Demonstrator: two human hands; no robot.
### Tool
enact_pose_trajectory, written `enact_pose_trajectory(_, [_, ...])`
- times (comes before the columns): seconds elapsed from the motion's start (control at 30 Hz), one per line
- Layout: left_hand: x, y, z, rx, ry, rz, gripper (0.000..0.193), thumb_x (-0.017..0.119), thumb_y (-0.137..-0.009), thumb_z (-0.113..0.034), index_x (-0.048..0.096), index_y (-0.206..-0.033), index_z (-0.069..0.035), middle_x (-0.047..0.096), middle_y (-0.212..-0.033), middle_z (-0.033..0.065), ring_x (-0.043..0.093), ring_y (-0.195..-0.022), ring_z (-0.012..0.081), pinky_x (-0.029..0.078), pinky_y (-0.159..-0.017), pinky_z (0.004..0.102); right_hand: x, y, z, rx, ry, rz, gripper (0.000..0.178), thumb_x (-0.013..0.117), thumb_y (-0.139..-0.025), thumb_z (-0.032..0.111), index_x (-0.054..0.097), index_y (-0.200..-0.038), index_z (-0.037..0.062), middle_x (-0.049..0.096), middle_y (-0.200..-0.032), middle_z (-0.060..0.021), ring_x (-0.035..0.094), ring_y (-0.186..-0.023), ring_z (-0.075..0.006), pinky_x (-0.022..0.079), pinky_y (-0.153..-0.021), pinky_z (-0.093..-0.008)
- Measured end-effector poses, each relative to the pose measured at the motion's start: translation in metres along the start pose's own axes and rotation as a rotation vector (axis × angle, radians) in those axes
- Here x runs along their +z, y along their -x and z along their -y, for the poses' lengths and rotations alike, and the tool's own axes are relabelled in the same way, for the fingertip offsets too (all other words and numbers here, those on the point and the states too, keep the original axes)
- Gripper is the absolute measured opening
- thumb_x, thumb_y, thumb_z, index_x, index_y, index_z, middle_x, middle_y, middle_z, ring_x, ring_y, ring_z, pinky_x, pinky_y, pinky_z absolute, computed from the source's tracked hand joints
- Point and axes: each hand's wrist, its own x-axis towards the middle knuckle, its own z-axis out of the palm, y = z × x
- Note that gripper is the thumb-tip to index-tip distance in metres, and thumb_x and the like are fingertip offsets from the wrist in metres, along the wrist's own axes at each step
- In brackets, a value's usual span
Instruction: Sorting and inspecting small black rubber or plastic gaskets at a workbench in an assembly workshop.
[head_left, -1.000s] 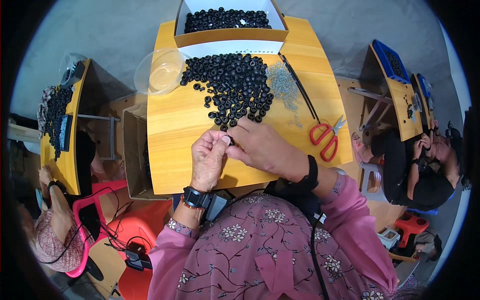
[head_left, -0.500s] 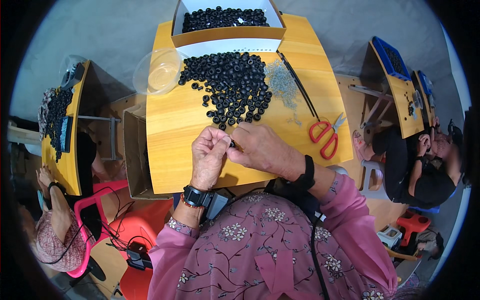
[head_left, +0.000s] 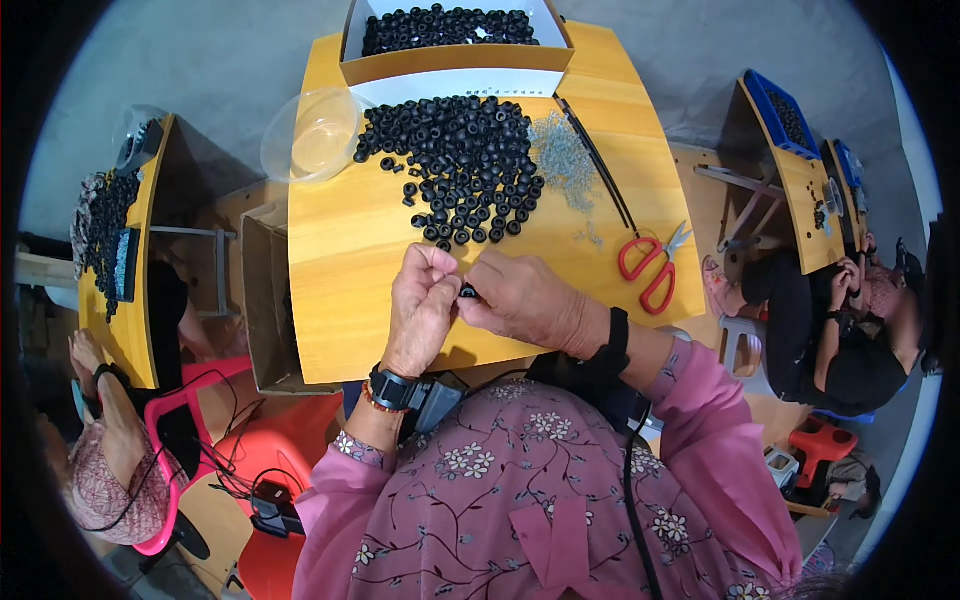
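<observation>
Over the near edge of the yellow table, my left hand (head_left: 420, 312) and my right hand (head_left: 528, 302) meet at the fingertips, both closed in a pinch. Between them shows a small black ring-shaped piece (head_left: 467, 291), its opening partly in view; the fingers hide the rest. Just beyond my hands spreads a loose pile of similar black ring-shaped pieces (head_left: 455, 165). To its right lies a heap of tiny clear or silvery parts (head_left: 565, 165). Red-handled scissors (head_left: 655, 265) rest to the right of my right hand, blades slightly apart.
A box (head_left: 455, 65) of black pieces stands at the table's far edge. At the far left is a clear round tub (head_left: 312, 140). Two thin black rods (head_left: 597, 165) lie beside the tiny parts. A cardboard carton (head_left: 268, 310) stands left of the table. People sit at side tables.
My hands stay together in nearly the same place. The black piece between the fingertips shows a little more of its opening. The whole view has shifted slightly.
</observation>
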Motion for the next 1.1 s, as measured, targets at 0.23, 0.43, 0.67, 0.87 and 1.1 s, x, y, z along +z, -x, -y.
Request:
enact_pose_trajectory(0.23, [0.0,0.001,-0.006,-0.047,0.091,0.076,0.008,0.054,-0.098,-0.005,0.054,-0.105,-0.001,0.064,-0.083,0.0063,0.063,-0.068,0.0114,0.055,-0.063,0.0252,-0.019,-0.007,-0.006,-0.016,-0.076,-0.089,0.023,0.068,-0.084,0.024,0.057,-0.085,0.0033,0.056,-0.079,-0.0106,0.062,-0.076,-0.0297,0.052,-0.061,-0.041])
enact_pose_trajectory(0.43, [-0.005,-0.001,-0.001,-0.059,0.079,0.094,0.016,0.054,-0.1,-0.008,0.062,-0.093,0.003,0.068,-0.081,0.0086,0.065,-0.066,0.0127,0.058,-0.065,0.0263,-0.017,-0.007,-0.004,-0.055,0.047,-0.11,0.024,0.069,-0.083,0.025,0.056,-0.085,0.004,0.054,-0.08,-0.011,0.062,-0.073,-0.0293,0.052,-0.06,-0.041])
enact_pose_trajectory(0.67, [0.003,-0.001,0.0,-0.013,-0.045,0.057,0.015,0.052,-0.1,-0.005,0.06,-0.09,0.002,0.067,-0.08,0.0082,0.065,-0.067,0.0117,0.057,-0.064,0.0253,-0.01,-0.004,-0.019,-0.121,0.067,-0.049,0.026,0.07,-0.085,0.026,0.056,-0.09,0.0046,0.054,-0.085,-0.0117,0.063,-0.069,-0.0298,0.052,-0.059,-0.0406])
enact_pose_trajectory(0.87, [0.007,0.0,-0.006,-0.048,-0.073,0.008,0.015,0.052,-0.1,-0.006,0.059,-0.089,0.003,0.066,-0.08,0.0075,0.064,-0.066,0.0115,0.058,-0.063,0.0254,-0.003,-0.005,-0.016,-0.12,0.126,-0.084,0.024,0.071,-0.084,0.022,0.056,-0.089,0.0045,0.053,-0.084,-0.0114,0.062,-0.068,-0.0296,0.052,-0.058,-0.0409])
enact_pose_trajectory(1.1, [0.004,-0.003,-0.006,-0.04,-0.089,0.035,0.016,0.053,-0.1,-0.007,0.059,-0.089,0.002,0.065,-0.079,0.0074,0.065,-0.067,0.0122,0.059,-0.064,0.0259,0.007,-0.001,-0.009,-0.014,-0.011,-0.211,0.024,0.072,-0.083,0.018,0.054,-0.09,0.0032,0.052,-0.083,-0.0118,0.06,-0.068,-0.0308,0.051,-0.057,-0.0409])
